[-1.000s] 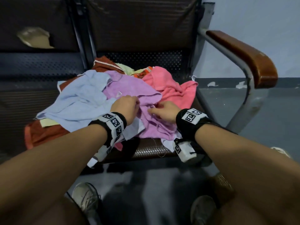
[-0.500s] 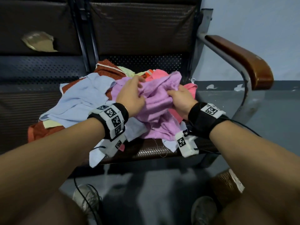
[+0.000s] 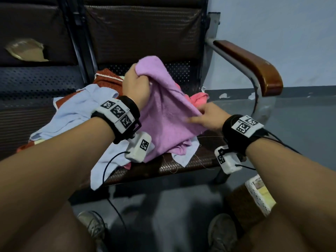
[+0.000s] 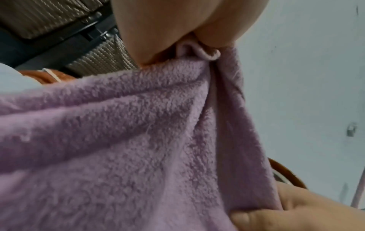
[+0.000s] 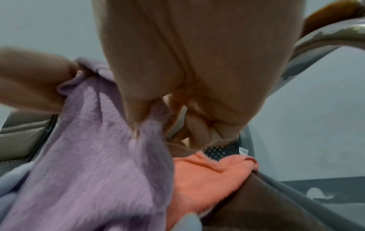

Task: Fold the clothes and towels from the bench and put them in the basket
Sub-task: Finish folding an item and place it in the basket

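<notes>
A lilac towel point(image 3: 163, 113) is lifted off the pile on the bench seat point(image 3: 181, 166). My left hand point(image 3: 135, 84) grips its upper corner high above the pile; the left wrist view shows that corner bunched in my fist over the towel point(image 4: 138, 140). My right hand point(image 3: 207, 117) pinches the towel's right edge lower down, thumb against fingers, with the towel point(image 5: 88, 171) hanging below. Under it lie a light blue cloth point(image 3: 76, 113), a rust-red garment point(image 3: 107, 79) and a pink towel point(image 3: 198, 99).
A wooden armrest point(image 3: 251, 66) on a metal frame stands right of the seat. A basket point(image 3: 254, 195) with a white rim sits on the floor at lower right, behind my right forearm. My shoes point(image 3: 92, 226) are on the grey floor. A torn backrest point(image 3: 25, 50) is at left.
Both hands took hold of the lilac towel on the pile and raised it. The left hand rose higher and the right moved out to the right, spreading the towel.
</notes>
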A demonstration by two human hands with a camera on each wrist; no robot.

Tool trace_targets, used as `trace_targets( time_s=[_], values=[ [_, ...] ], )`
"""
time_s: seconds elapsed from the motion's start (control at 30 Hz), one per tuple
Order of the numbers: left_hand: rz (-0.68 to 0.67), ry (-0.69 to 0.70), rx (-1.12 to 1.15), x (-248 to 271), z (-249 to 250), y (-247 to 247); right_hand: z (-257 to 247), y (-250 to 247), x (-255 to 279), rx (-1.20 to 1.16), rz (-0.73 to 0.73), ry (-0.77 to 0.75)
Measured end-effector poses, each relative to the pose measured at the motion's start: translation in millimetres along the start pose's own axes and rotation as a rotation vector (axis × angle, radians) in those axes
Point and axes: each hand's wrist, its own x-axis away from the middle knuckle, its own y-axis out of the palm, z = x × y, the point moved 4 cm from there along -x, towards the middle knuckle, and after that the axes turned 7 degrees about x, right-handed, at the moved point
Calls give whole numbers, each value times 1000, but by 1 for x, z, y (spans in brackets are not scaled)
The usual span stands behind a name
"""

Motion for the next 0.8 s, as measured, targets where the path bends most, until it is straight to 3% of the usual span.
trace_targets(
  time_s=[0.03,0.1,0.2,0.3,0.4,0.47,0.6,0.8],
  values=[
    [24,-28,-37,-1,-3,-5,-1,5,1,56,-22,-1],
    [19,-55,-182,3,-12,-15,-8,7,0,-49,47,-9],
    [-111,-16,-351,12,-22,-19,-23,2,-8,-289,211,-21],
    [-405,90,-491,28,-19,-8,-51,1,-9,-386,294,-180],
    [-685,74,-507,47,-20,9,-74,-5,-2,-451,304,-369],
    [-643,125,-534,47,-17,12,-75,-11,-3,-413,329,-338],
    [-292,204,-558,30,-7,-1,-48,-29,-4,-273,458,-151],
    [-339,135,-730,24,-9,-2,-19,-47,-3,52,658,67]
  ],
)
